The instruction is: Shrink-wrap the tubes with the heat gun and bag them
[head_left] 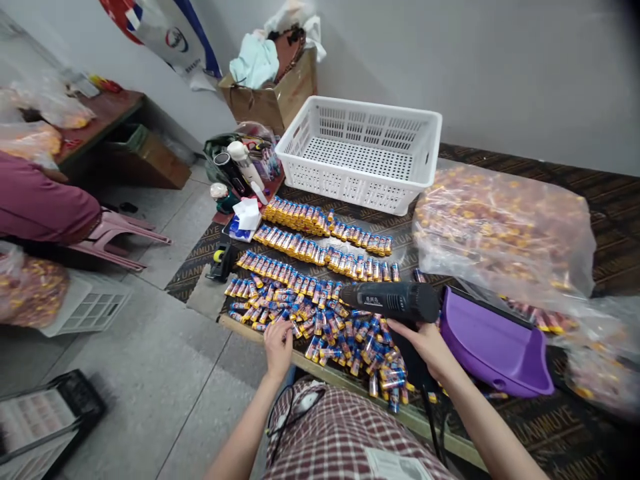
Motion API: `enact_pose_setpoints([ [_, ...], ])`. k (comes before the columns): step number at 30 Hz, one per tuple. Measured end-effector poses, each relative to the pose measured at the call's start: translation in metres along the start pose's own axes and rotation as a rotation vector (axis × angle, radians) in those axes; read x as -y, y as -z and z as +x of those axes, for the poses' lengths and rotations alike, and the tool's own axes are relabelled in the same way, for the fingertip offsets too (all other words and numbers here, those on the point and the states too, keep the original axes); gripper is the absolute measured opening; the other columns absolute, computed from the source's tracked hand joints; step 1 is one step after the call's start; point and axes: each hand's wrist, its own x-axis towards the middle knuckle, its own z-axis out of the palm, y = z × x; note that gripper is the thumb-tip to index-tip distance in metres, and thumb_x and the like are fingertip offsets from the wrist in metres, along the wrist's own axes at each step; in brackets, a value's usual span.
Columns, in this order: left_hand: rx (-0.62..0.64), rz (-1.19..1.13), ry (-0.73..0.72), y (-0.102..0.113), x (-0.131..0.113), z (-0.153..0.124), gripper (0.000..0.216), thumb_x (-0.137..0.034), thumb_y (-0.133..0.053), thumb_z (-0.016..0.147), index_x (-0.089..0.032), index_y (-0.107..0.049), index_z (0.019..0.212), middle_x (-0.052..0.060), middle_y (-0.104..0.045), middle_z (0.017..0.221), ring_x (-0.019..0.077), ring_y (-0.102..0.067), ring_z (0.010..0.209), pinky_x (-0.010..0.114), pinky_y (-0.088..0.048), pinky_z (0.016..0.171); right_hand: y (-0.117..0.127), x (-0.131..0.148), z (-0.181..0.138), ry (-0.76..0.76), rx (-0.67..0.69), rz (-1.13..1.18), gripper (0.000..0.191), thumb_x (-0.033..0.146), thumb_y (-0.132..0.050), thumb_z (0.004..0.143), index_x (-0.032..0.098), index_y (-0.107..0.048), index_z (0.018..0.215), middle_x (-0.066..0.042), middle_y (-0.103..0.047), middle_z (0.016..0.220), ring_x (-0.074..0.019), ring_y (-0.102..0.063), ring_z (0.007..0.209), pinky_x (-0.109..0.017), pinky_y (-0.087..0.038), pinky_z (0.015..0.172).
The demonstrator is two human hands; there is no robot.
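- two bare hands work at the near edge of a low tabletop (575, 427) with a dark patterned cover.
- the right hand (425, 343) is closed around the grip of a black heat gun (390, 301); its barrel lies level and points left, just above a loose pile of tubes (340, 327).
- the left hand (279, 345) rests palm down with its fingers bent on the tubes at the pile's left near corner; i cannot tell whether it pinches one.
- the tubes are small, blue and yellow. behind the pile, more of them lie in tidy rows (320, 250) side by side.
- a white plastic basket (370, 107) stands beyond the rows, against the wall.
- a purple dustpan (493, 347) lies just right of the heat gun, touching its rear end.
- a big clear plastic bag (505, 230) full of such tubes lies behind the dustpan.
- a black tape dispenser (220, 261) sits at the left end of the rows.
- on the floor to the left, a pink stool (115, 237) holds another person's leg in maroon cloth (40, 203).
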Motion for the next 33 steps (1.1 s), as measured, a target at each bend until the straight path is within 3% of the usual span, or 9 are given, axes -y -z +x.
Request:
enact_pose_setpoints([
  [4, 0.001, -0.032, 0.011, 0.014, 0.025, 0.005, 0.023, -0.021, -0.043, 0.085, -0.022, -0.065, 0.089, 0.004, -0.069, 0.092, 0.019, -0.06, 0.093, 0.042, -0.043, 0.091, -0.03, 0.006, 0.004, -0.065, 0.064, -0.038, 0.042, 0.044, -0.074, 0.061, 0.017, -0.068, 0.093, -0.008, -0.07, 0.098, -0.0274, -0.064, 0.088, -0.039, -0.052, 0.076],
  [10, -0.036, -0.024, 0.019, 0.031, 0.056, 0.014, 0.021, -0.021, -0.044, 0.084, -0.021, -0.065, 0.086, 0.004, -0.068, 0.09, 0.0191, -0.06, 0.093, 0.042, -0.044, 0.09, -0.068, 0.014, 0.012, -0.007, 0.106, -0.073, 0.039, 0.042, -0.074, 0.062, 0.018, -0.068, 0.092, -0.008, -0.069, 0.102, -0.0271, -0.062, 0.095, -0.039, -0.049, 0.084],
  [14, -0.018, -0.066, -0.016, 0.033, 0.059, 0.027, 0.022, -0.019, -0.043, 0.085, -0.02, -0.065, 0.089, 0.005, -0.067, 0.091, 0.0181, -0.059, 0.093, 0.039, -0.046, 0.089, -0.095, 0.016, 0.02, -0.005, 0.127, -0.067, 0.044, 0.043, -0.073, 0.063, 0.016, -0.068, 0.097, -0.008, -0.071, 0.093, -0.0269, -0.064, 0.087, -0.039, -0.051, 0.076],
  [17, 0.099, -0.055, -0.057, 0.015, 0.045, 0.048, 0.026, -0.015, -0.04, 0.084, -0.02, -0.065, 0.091, 0.006, -0.066, 0.096, 0.0179, -0.057, 0.097, 0.038, -0.047, 0.089, -0.103, 0.022, 0.019, 0.027, 0.11, -0.049, 0.047, 0.043, -0.074, 0.062, 0.017, -0.067, 0.101, -0.008, -0.071, 0.092, -0.0269, -0.063, 0.089, -0.04, -0.051, 0.077],
  [21, 0.345, 0.077, -0.165, -0.034, 0.011, 0.088, 0.034, -0.016, -0.042, 0.082, -0.02, -0.057, 0.112, 0.01, -0.054, 0.125, 0.0221, -0.046, 0.119, 0.041, -0.039, 0.099, -0.079, 0.032, 0.0, 0.009, -0.057, -0.067, 0.044, 0.043, -0.075, 0.061, 0.018, -0.068, 0.096, -0.007, -0.071, 0.095, -0.0275, -0.063, 0.092, -0.039, -0.051, 0.08],
  [24, 0.393, 0.214, -0.078, -0.068, -0.012, 0.112, 0.057, -0.036, -0.057, 0.076, -0.017, -0.043, 0.128, 0.017, -0.037, 0.139, 0.0338, -0.031, 0.13, 0.049, -0.03, 0.102, -0.043, 0.035, -0.023, -0.042, -0.23, -0.059, 0.047, 0.042, -0.077, 0.058, 0.018, -0.067, 0.097, -0.007, -0.071, 0.098, -0.0265, -0.064, 0.085, -0.036, -0.053, 0.073],
  [28, 0.451, 0.283, 0.018, -0.091, -0.028, 0.117, 0.085, -0.053, -0.066, 0.063, -0.018, -0.035, 0.134, 0.022, -0.04, 0.132, 0.0393, -0.037, 0.121, 0.052, -0.033, 0.094, 0.003, 0.026, -0.054, -0.162, -0.423, 0.022, 0.044, 0.04, -0.08, 0.054, 0.018, -0.067, 0.089, -0.005, -0.072, 0.08, -0.0215, -0.064, 0.061, -0.032, -0.053, 0.055],
  [33, 0.48, 0.25, -0.006, -0.103, -0.048, 0.091, 0.08, -0.059, -0.058, 0.068, -0.016, -0.037, 0.132, 0.018, -0.047, 0.115, 0.0344, -0.045, 0.109, 0.047, -0.038, 0.088, 0.037, 0.008, -0.077, -0.304, -0.51, 0.109, 0.035, 0.042, -0.08, 0.053, 0.017, -0.066, 0.074, -0.005, -0.067, 0.056, -0.0184, -0.057, 0.043, -0.028, -0.045, 0.04],
])
